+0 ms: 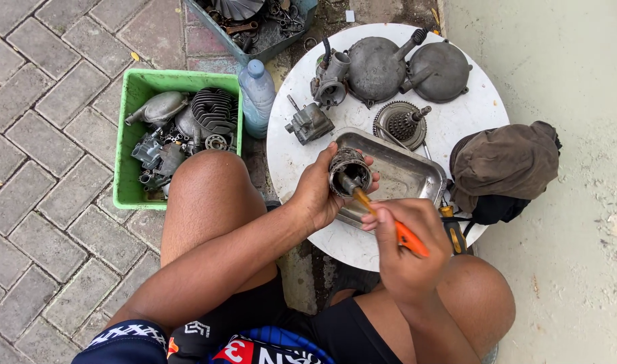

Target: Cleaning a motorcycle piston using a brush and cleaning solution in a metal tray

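Over the round white table (pixel 457 128) near its front edge, above a metal tray (pixel 403 176), the left hand (pixel 318 192) grips a grimy piston (pixel 349 170) while the right hand (pixel 406 253) clenches an orange-handled tool (pixel 396 229) poking inside it.

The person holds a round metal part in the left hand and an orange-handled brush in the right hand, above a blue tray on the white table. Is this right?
Not quite: in the head view the tray is bare grey metal, not blue. The rest holds: left hand holds the round metal part, right hand the orange-handled brush, above the white table.
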